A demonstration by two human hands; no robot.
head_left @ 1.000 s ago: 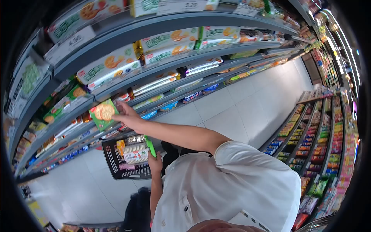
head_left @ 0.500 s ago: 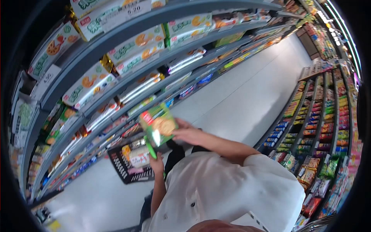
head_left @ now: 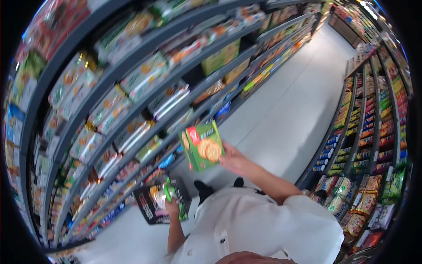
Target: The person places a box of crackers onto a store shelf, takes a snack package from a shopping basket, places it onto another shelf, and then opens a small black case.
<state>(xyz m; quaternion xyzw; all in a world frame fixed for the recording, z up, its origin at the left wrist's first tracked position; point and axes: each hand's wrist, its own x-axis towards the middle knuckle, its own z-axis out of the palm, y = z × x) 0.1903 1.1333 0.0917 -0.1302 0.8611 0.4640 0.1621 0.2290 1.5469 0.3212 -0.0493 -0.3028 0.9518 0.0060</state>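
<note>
Closest to us is the white shirt (head_left: 268, 215), down and to the right of the basket (head_left: 147, 210) as we look. Then the right hand (head_left: 235, 160), up and right of the basket, and it's pinching the box (head_left: 205, 147) by one edge, some fingers out of our sight behind it. And there's the box, green with a red patch and biscuits printed on the front, tilted a little, up and to the right of the basket and well clear of the shelves. Down at the basket itself, the left hand (head_left: 172, 207) is curled round the green handle (head_left: 168, 190). Inside the basket we've got packs (head_left: 158, 198), too blurred for us to name. Just right of the basket, two black shoes (head_left: 203, 190) on the pale floor (head_left: 281, 105). Beyond, the shelves (head_left: 68, 47) sweep up above and left of the basket, full of packets smeared by blur. Across the aisle, well right of the basket, a rack (head_left: 309, 172) carries rows of bright snacks, and farthest from the basket, top right, we pick out a brown panel (head_left: 345, 28).
</note>
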